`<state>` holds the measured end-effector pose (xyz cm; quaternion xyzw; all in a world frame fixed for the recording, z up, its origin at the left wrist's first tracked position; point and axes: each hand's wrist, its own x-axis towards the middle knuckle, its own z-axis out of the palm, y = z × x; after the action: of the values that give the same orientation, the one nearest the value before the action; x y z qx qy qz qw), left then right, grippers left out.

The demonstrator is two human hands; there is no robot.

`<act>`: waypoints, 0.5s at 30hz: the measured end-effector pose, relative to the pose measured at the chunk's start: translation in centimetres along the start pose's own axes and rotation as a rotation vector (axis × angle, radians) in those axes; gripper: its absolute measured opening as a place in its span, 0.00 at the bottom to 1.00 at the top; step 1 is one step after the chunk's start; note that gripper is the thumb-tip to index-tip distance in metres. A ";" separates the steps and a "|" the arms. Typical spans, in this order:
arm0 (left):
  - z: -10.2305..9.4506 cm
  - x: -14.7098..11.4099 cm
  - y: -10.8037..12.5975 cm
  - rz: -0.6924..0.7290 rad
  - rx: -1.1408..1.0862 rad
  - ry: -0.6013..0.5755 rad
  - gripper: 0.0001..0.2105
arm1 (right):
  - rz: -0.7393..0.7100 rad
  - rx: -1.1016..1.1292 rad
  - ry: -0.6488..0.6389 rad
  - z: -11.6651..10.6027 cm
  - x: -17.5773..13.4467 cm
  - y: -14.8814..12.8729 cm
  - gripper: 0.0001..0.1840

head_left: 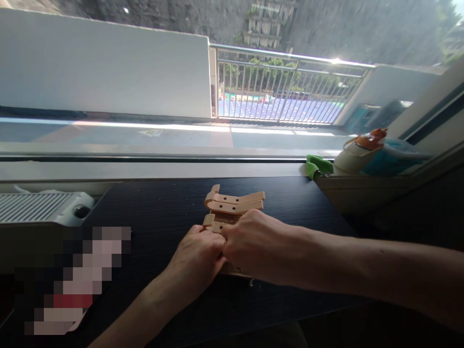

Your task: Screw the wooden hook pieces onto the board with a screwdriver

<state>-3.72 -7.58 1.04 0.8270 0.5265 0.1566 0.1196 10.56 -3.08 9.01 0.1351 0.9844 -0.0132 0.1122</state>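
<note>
A small assembly of pale wooden pieces (250, 206) sits on the dark tabletop, in front of me. Its bent strips carry dark round dots, and a brown, rough-looking part shows between them. My left hand (203, 251) is closed around the near left side of this assembly. Against it presses my right hand (255, 244), closed in a fist over the near right side. Whatever lies inside the right fingers is hidden, and the two hands cover most of the assembly's near part.
The dark wood-grain table (152, 208) stands beneath a window sill (181, 170). A pixelated pinkish object (83, 275) lies at the left. Beyond the left edge is a white slatted unit (39, 208). A green cloth (319, 166) and a cream container (353, 158) sit at the back right.
</note>
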 end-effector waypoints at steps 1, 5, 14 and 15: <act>-0.1 0.0 0.0 -0.004 0.001 -0.012 0.06 | -0.002 -0.005 -0.012 -0.1 0.1 0.0 0.12; -0.6 0.1 0.2 -0.018 -0.019 -0.050 0.06 | -0.024 -0.032 -0.045 -0.5 0.4 0.2 0.13; -0.7 0.3 0.2 -0.068 -0.063 -0.063 0.08 | -0.047 -0.019 -0.109 -1.2 0.1 1.2 0.11; -0.7 0.3 0.2 -0.073 -0.052 -0.069 0.08 | -0.054 -0.009 -0.111 -1.2 0.1 1.2 0.11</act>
<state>-3.67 -7.34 1.79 0.8089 0.5475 0.1371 0.1648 10.51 -1.78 10.12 0.1072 0.9800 -0.0192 0.1668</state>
